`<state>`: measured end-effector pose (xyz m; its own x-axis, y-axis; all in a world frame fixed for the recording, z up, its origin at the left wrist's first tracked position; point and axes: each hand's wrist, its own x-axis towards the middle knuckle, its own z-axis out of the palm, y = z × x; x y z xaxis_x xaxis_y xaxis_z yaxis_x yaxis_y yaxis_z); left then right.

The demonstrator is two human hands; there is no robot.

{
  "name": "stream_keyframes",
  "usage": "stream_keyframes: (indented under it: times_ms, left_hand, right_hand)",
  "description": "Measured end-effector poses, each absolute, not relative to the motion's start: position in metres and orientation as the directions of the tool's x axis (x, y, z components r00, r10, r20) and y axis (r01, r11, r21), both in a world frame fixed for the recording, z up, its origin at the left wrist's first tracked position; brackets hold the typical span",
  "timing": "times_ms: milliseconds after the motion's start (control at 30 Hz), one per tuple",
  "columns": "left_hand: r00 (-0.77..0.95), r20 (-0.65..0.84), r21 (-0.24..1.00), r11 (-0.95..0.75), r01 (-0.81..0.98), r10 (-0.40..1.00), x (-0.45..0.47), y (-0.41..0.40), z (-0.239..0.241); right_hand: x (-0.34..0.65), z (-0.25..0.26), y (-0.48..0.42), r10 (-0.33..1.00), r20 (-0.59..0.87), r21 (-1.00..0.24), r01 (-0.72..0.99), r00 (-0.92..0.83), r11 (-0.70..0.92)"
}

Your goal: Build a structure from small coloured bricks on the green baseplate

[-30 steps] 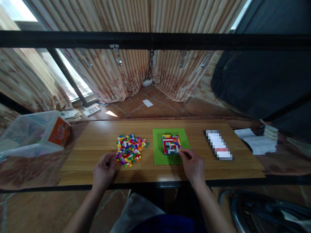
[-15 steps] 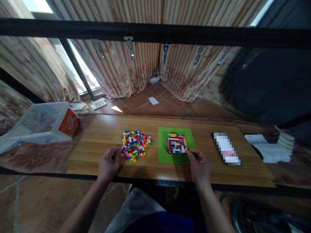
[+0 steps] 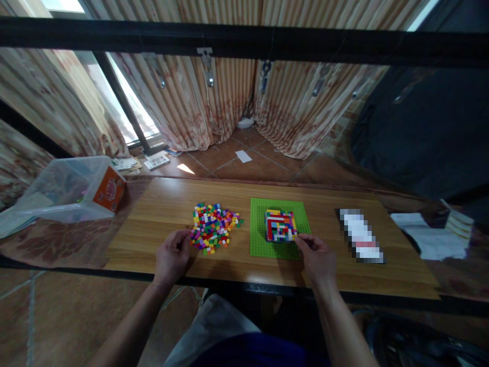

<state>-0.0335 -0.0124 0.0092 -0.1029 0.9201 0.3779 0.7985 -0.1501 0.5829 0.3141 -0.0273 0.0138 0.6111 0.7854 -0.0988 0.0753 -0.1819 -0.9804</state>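
In the head view, a wooden surface (image 3: 229, 267) stretches across in front of the person, with a heap of loose bricks (image 3: 212, 229) in many colours left of the middle and a green baseplate (image 3: 257, 247) to the right of it. On the baseplate sits a low, roughly square brick build (image 3: 280, 226), with red, white, blue and yellow pieces showing on top. The right hand (image 3: 320, 257) reaches in over the near right part of the baseplate, thumb and forefinger drawn close at the build's near right corner; whether its grip is clamped on a brick there cannot be told. The left hand (image 3: 173, 257) is at the heap's left edge, fingers curled in; whether its grip is together or on a brick cannot be told. Right of the baseplate, well apart from it, lies a dark-edged flat object (image 3: 361, 237), its face pixelated. A clear plastic bin (image 3: 72, 211) with an orange label (image 3: 109, 189) stands at the far left, and white papers (image 3: 431, 234) lie at the far right.
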Motion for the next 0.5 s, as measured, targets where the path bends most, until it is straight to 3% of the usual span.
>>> stream_keyframes:
  times_ms: [400, 500]
  left_hand:
    - [-0.073, 0.397, 0.591, -0.194, 0.783, 0.915, -0.036, -0.0106, 0.003]
    - [-0.068, 0.4, 0.597, -0.204, 0.776, 0.914, -0.0361, -0.0112, 0.0024]
  right_hand:
    - [0.3232, 0.0177, -0.0276, 0.832, -0.154, -0.958, 0.125, 0.533, -0.258]
    - [0.3212, 0.0166, -0.035, 0.797, -0.073, -0.957, 0.184, 0.599, -0.226]
